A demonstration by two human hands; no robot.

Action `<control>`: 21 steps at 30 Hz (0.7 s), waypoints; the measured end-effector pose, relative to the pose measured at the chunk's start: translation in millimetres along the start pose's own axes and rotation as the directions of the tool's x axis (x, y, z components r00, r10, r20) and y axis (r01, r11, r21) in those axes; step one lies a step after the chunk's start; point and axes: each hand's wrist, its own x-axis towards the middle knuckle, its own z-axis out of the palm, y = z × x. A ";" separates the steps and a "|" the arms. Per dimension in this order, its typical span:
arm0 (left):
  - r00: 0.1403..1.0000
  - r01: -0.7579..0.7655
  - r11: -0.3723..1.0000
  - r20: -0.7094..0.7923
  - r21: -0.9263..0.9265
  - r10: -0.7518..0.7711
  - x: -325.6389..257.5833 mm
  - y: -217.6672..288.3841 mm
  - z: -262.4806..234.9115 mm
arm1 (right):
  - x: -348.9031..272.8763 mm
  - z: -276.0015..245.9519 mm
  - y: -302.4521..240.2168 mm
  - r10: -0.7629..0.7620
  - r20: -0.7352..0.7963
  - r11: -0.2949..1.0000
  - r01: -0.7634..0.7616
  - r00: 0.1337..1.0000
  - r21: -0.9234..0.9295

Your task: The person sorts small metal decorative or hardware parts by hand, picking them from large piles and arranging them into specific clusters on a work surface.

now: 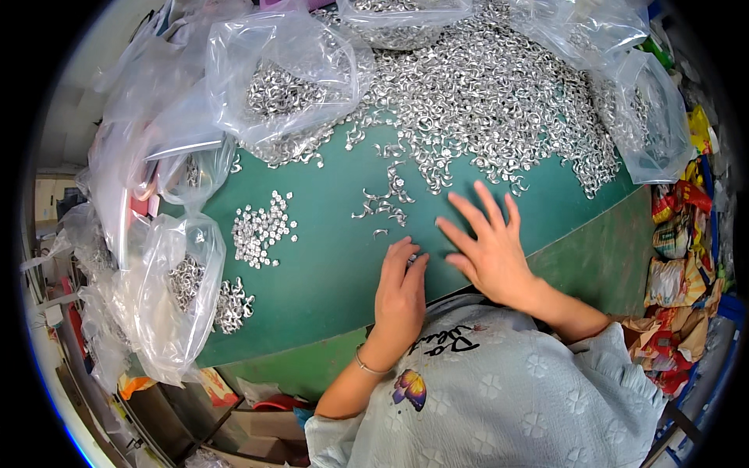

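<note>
My left hand point(399, 290) rests near the front edge of the green table point(335, 273), its fingers curled round a small shiny metal piece point(412, 259) that only partly shows. To its right, my right hand point(497, 253) is spread flat over the table with nothing visible in it. Just beyond my hands lies a loose string of small curved silver pieces point(382, 204). A large pile of similar curved metal pieces point(484, 93) covers the far side. On the left sits a separate cluster of small round, flower-like silver pieces point(264, 232).
Clear plastic bags with metal pieces stand at the back left point(289, 78), the near left point(183, 288) and the far right point(644, 117). A small heap of curved pieces point(232, 306) lies beside the near-left bag. Colourful packages point(679, 234) line the right side.
</note>
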 end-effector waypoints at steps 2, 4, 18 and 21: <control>0.999 0.022 0.999 -0.040 -0.030 -0.023 -1.6 1.2 -2.6 | -10.5 1.5 -7.9 -0.070 0.056 0.992 0.063 0.996 0.106; 0.996 0.014 1.000 -0.091 -0.022 -0.016 3.7 13.0 -7.6 | -9.8 0.7 -14.4 -0.128 0.105 0.979 0.109 0.986 0.170; 0.996 0.057 0.985 -0.078 0.162 -0.045 -28.8 -32.8 -58.4 | 72.6 10.0 21.8 -0.010 -0.118 1.000 0.010 0.993 0.002; 0.979 0.145 0.962 -0.171 0.231 -0.107 -34.6 -52.0 -78.1 | 72.1 17.2 11.1 -0.056 -0.180 0.998 0.054 0.982 -0.014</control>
